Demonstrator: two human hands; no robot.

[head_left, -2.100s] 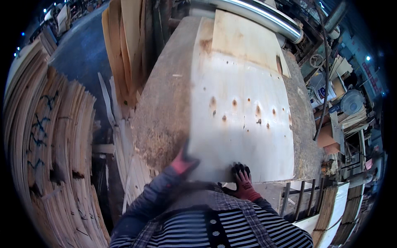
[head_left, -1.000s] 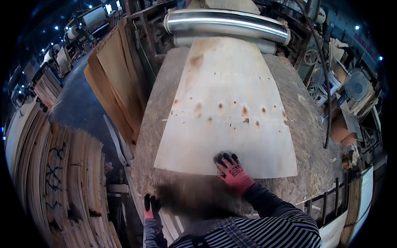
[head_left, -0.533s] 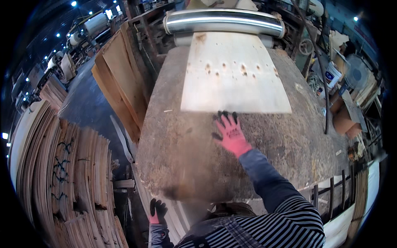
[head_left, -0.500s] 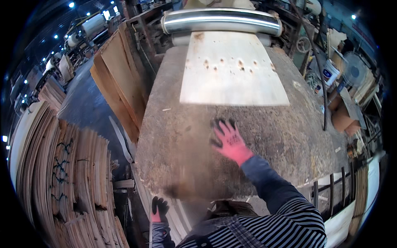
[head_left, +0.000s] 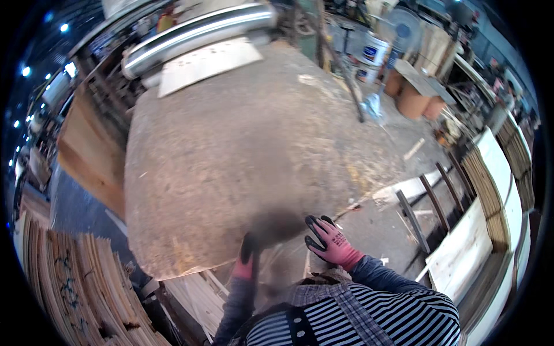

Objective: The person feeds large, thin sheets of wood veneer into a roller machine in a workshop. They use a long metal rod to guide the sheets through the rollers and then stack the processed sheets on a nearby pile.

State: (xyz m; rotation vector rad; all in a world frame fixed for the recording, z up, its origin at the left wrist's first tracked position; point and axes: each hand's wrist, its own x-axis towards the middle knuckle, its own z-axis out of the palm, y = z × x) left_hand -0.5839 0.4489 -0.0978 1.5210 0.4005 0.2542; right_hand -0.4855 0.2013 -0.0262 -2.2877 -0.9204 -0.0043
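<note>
My right hand, in a pink glove with black fingertips, is at the near edge of the large worn tabletop. Its fingers are apart and nothing is in them. To its left, my left hand is raised at the same edge in a matching glove; blur hides how its fingers are set. At the far end, a pale wood veneer sheet with dark knots lies partly under a shiny metal roller, well away from both hands.
Stacked veneer stands at the lower left, and brown boards lean along the table's left side. On the right are upright metal bars, pale sheets, a white bucket, a fan and cardboard.
The veneer sheet has gone farther under the roller. My right hand has drawn back from the tabletop to its near edge, and my left hand has come up nearer it. The view has swung right.
</note>
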